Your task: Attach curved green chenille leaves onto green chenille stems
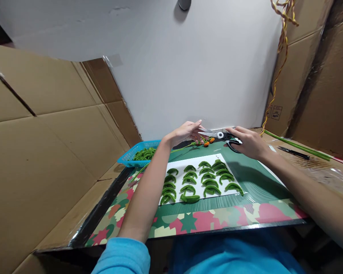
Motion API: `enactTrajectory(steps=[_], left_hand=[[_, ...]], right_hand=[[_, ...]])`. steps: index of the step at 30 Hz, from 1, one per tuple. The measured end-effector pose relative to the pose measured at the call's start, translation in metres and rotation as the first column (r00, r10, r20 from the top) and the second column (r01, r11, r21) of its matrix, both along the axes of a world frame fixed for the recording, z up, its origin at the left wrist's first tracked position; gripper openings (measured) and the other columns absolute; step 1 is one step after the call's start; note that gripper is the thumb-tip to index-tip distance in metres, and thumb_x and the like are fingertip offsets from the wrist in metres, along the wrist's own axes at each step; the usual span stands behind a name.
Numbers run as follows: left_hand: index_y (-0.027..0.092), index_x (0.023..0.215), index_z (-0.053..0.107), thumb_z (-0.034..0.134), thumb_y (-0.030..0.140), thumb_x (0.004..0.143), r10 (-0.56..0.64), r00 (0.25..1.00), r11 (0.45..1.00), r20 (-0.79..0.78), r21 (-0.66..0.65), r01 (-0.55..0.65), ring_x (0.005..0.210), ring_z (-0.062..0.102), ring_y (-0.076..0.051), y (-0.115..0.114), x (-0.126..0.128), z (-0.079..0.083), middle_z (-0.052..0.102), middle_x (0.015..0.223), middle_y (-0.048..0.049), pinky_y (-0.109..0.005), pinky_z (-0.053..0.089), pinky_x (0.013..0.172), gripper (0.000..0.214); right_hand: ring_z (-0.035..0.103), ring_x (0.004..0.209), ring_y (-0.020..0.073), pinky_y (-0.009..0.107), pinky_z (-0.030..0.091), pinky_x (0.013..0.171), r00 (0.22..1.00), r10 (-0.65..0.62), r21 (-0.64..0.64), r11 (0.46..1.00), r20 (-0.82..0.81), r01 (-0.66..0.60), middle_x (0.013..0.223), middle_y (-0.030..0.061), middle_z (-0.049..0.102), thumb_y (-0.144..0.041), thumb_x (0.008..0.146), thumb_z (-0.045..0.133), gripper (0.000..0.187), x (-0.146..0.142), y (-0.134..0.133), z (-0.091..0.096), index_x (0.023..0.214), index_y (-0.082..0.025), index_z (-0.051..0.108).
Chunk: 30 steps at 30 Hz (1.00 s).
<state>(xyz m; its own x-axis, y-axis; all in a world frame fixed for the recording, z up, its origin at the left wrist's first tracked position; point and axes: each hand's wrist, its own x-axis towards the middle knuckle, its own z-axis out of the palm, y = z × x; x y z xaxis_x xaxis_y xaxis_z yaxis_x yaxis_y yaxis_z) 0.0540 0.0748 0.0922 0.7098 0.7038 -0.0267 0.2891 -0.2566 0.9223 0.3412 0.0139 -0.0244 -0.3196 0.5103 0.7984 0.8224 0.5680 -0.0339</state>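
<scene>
My right hand grips a pair of scissors with black-and-white handles. The blades point left and look slightly parted. Close to their tips is my left hand, thumb and fingers pinched together; whatever they hold is too small to make out. Just below the hands, orange flower-like pieces on a green stem lie at the back of the green mat. In front of them, a white sheet carries several curved, fuzzy green pieces arranged in columns.
A blue basket of fuzzy green pieces stands at the back left. To the right lie a black craft knife and long green stems. Cardboard walls flank the table, and twisted yellow wires hang at the right.
</scene>
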Motion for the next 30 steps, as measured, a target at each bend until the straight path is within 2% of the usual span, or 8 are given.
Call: enactTrajectory(steps=[11, 22, 30], left_hand=[[0.009, 0.107, 0.081, 0.062, 0.056, 0.100, -0.018, 1.000, 1.000, 0.000, 0.004, 0.018, 0.078, 0.076, -0.018, 0.0010, -0.0022, -0.0013, 0.081, 0.103, -0.0195, -0.029, 0.056, 0.074, 0.052], [0.007, 0.107, 0.079, 0.066, 0.059, 0.097, -0.016, 1.000, 1.000, -0.011, -0.015, 0.016, 0.076, 0.075, -0.017, 0.0001, -0.0022, -0.0043, 0.081, 0.099, -0.0195, -0.030, 0.055, 0.073, 0.054], [0.007, 0.106, 0.078, 0.069, 0.064, 0.093, -0.029, 0.999, 0.999, -0.022, -0.032, 0.028, 0.080, 0.075, -0.019, 0.0035, -0.0031, -0.0076, 0.081, 0.097, -0.0193, -0.032, 0.055, 0.077, 0.059]], right_hand=[[0.074, 0.095, 0.0281, 0.038, 0.058, 0.080, 1.000, 0.015, -0.030, 0.999, 0.022, -0.014, 0.121, 0.0114, 0.075, -0.031, 0.097, 0.064, 0.050, -0.0027, -0.0037, 0.0034, 0.146, -0.024, 0.060], [0.074, 0.095, 0.0287, 0.038, 0.058, 0.078, 0.999, 0.011, -0.042, 0.999, 0.031, -0.009, 0.122, 0.0119, 0.075, -0.041, 0.097, 0.066, 0.048, -0.0056, -0.0071, 0.0054, 0.142, -0.023, 0.063], [0.073, 0.093, 0.0267, 0.036, 0.058, 0.079, 0.998, 0.037, -0.045, 0.998, 0.057, -0.034, 0.117, 0.0113, 0.076, -0.038, 0.100, 0.062, 0.045, -0.0037, -0.0055, 0.0043, 0.142, -0.021, 0.063]])
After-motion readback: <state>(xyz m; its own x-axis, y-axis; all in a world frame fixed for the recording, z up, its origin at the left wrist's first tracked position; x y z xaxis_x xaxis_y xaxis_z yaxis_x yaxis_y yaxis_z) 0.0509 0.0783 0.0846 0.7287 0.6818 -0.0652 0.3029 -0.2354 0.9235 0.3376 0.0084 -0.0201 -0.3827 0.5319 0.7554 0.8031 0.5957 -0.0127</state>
